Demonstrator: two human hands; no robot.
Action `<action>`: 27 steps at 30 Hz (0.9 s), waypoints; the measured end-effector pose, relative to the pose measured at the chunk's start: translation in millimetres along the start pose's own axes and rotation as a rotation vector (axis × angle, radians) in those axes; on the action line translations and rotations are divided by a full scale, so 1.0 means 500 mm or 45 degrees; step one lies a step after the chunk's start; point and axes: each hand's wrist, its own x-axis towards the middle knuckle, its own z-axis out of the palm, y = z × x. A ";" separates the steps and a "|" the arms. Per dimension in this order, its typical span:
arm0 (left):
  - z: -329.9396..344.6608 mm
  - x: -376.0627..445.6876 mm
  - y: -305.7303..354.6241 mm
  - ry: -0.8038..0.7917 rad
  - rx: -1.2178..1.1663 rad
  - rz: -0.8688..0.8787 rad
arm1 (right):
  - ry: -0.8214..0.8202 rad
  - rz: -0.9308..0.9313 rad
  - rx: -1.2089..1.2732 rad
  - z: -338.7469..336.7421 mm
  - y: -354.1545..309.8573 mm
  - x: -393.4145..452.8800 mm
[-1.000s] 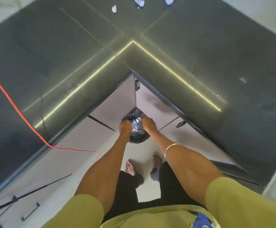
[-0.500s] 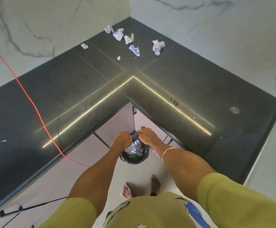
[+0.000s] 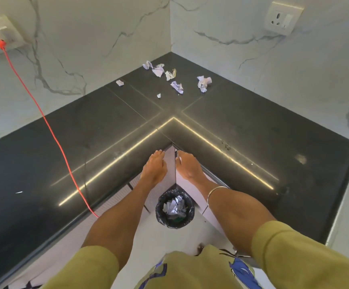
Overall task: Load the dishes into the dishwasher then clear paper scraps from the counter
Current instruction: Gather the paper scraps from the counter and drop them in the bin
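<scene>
paper scraps (image 3: 174, 207) fill the black-lined bin (image 3: 161, 215); more litter the counter (image 3: 242, 122).

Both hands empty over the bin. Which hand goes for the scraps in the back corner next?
Right, narrowly. Both the left hand and right hand are open at the counter's inner corner, level with each other. Most paper scraps lie slightly right of centre, so the right hand's path looks straighter.

Black L-shaped counter (image 3: 242, 126). Crumpled paper scraps (image 3: 170, 79) lie clustered in its far corner, well beyond both hands. Orange cable (image 3: 50, 130) trails across it, left of the left hand.
</scene>
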 end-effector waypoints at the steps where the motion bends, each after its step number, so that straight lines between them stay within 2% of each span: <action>1: -0.003 0.009 -0.005 0.013 -0.014 -0.023 | 0.010 0.008 0.016 -0.004 -0.007 0.007; 5: -0.014 0.039 -0.017 0.006 -0.045 -0.078 | 0.078 0.021 0.027 -0.018 -0.008 0.045; 17: -0.014 0.256 -0.013 0.006 -0.050 -0.117 | 0.004 0.048 -0.031 -0.045 0.058 0.281; 22: -0.004 0.344 -0.006 0.061 -0.177 -0.351 | -0.022 0.026 -0.065 -0.086 0.083 0.390; 27: -0.017 0.390 0.004 0.083 -0.138 -0.273 | -0.011 0.050 -0.013 -0.102 0.090 0.467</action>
